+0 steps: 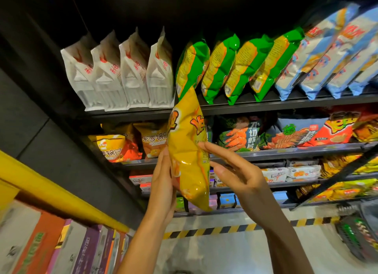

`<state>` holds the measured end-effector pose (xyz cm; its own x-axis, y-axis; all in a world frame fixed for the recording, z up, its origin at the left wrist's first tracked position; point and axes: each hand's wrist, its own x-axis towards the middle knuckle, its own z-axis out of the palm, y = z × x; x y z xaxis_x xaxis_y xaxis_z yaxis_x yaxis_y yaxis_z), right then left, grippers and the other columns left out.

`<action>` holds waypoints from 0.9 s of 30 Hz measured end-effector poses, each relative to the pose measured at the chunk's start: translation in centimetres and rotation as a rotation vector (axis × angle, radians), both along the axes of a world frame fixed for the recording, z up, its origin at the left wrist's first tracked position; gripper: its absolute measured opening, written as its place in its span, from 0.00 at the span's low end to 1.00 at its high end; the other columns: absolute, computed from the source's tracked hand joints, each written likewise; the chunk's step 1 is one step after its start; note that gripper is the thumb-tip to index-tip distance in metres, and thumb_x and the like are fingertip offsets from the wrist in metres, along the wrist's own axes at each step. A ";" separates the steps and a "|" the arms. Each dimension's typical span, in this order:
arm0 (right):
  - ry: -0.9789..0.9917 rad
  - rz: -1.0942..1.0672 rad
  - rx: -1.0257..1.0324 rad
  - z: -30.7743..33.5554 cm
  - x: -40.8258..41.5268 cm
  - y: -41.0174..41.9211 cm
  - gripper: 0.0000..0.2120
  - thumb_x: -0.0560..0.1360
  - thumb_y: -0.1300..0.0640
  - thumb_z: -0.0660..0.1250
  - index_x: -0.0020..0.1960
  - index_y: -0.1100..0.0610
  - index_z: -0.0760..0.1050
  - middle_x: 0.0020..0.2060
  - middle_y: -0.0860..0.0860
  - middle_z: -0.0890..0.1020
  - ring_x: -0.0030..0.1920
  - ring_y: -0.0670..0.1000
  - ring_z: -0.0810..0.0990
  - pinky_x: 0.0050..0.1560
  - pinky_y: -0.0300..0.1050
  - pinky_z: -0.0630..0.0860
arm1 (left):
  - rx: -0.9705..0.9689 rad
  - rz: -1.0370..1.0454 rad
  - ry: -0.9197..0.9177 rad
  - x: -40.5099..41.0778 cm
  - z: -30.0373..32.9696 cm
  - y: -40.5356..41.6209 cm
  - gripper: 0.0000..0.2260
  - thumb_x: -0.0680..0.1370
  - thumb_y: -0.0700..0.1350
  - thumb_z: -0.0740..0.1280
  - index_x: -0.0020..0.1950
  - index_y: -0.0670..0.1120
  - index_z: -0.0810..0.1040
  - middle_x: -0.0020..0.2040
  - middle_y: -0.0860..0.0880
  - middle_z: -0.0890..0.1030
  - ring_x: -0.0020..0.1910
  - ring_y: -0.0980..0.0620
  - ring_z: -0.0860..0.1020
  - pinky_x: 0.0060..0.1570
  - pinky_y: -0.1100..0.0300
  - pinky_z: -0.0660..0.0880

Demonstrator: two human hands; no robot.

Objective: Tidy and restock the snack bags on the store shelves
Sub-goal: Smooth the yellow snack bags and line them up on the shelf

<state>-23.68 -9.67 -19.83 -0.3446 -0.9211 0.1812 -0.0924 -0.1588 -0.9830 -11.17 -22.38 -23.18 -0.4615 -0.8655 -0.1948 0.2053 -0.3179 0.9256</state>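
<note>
**Yellow bag raised between two hands toward the snack shelves**

Nearest the camera, two bare forearms rise from the lower edge of the view. The left hand [163, 183] lies flat against the left face of a tall, glossy yellow foil snack bag [189, 149], its fingers fairly straight along the side; whether its thumb hooks behind the bag cannot be told. The right hand [235, 167] is spread wide, fingers straight, its fingertips [204, 146] touching the bag's right edge. The grip is thus a light two-sided press, probably chosen so that the air-filled bag stays upright and uncrushed.

The bag is held in the air, on no shelf, its top corner overlapping the black metal upper shelf edge [255, 105]. Above it stand white gusseted paper bags [114, 75], green-and-yellow crinkled foil bags [231, 67] and pale blue plastic bags [327, 55], each kind in one leaning row so that its packs can be seen. The shelf below carries orange rice-crust bags [151, 142] and dark prawn-cracker bags [241, 134]; the yellow bag hangs before the space between them, perhaps its intended slot. Coloured cartons [67, 247] fill the lower left.
</note>
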 end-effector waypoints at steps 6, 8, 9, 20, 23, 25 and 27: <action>-0.011 -0.053 -0.046 -0.8 0.3 -0.1 0.36 0.74 0.56 0.75 0.78 0.44 0.66 0.77 0.40 0.69 0.77 0.44 0.68 0.67 0.43 0.76 | -0.178 -0.171 0.015 1.1 0.7 -0.1 0.29 0.74 0.68 0.69 0.74 0.63 0.69 0.72 0.61 0.76 0.72 0.58 0.73 0.64 0.60 0.75; -0.140 -0.105 -0.053 -0.7 -0.3 0.1 0.34 0.74 0.57 0.75 0.77 0.45 0.66 0.70 0.40 0.77 0.71 0.45 0.76 0.61 0.40 0.79 | -0.264 -0.294 0.019 1.6 1.0 -0.5 0.39 0.71 0.68 0.73 0.79 0.59 0.65 0.75 0.59 0.73 0.74 0.57 0.72 0.66 0.59 0.75; -0.195 -0.131 -0.059 -0.6 -0.6 0.2 0.32 0.75 0.57 0.73 0.76 0.45 0.67 0.68 0.40 0.79 0.68 0.45 0.78 0.59 0.39 0.80 | -0.305 -0.354 0.019 1.9 1.2 -0.7 0.40 0.72 0.67 0.73 0.80 0.59 0.63 0.76 0.60 0.72 0.75 0.57 0.70 0.68 0.60 0.74; 0.082 -0.331 -0.086 -1.0 -2.5 2.0 0.27 0.79 0.51 0.68 0.77 0.45 0.66 0.78 0.38 0.67 0.77 0.42 0.67 0.69 0.42 0.74 | -0.466 -0.362 -0.106 1.8 1.5 0.2 0.25 0.82 0.45 0.64 0.78 0.59 0.66 0.72 0.67 0.73 0.72 0.67 0.70 0.65 0.66 0.74; 0.440 -0.171 -0.157 -1.2 -2.3 2.7 0.27 0.78 0.53 0.74 0.75 0.53 0.70 0.80 0.46 0.65 0.82 0.50 0.58 0.77 0.46 0.64 | -0.444 -0.350 -0.164 1.7 1.7 0.0 0.20 0.83 0.51 0.64 0.75 0.61 0.72 0.73 0.65 0.72 0.74 0.63 0.69 0.73 0.56 0.70; 0.449 -0.092 -0.121 -1.6 -2.0 2.7 0.27 0.76 0.55 0.77 0.73 0.53 0.74 0.77 0.45 0.70 0.82 0.51 0.58 0.78 0.46 0.63 | -0.371 -0.373 -0.184 1.7 1.9 0.0 0.17 0.83 0.55 0.65 0.73 0.63 0.74 0.73 0.63 0.73 0.75 0.59 0.70 0.73 0.47 0.69; 0.434 -0.134 -0.120 -2.1 -2.1 2.4 0.27 0.74 0.55 0.77 0.71 0.53 0.76 0.74 0.45 0.74 0.80 0.51 0.64 0.77 0.48 0.65 | -0.256 -0.422 -0.165 1.7 2.1 0.0 0.17 0.82 0.57 0.66 0.71 0.62 0.77 0.73 0.60 0.74 0.75 0.53 0.71 0.68 0.42 0.75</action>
<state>-25.77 -7.24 -21.89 -0.3277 -0.8376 0.4372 -0.5187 -0.2273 -0.8242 -9.51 -22.39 -21.05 -0.7616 -0.6402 -0.1007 -0.0470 -0.1005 0.9938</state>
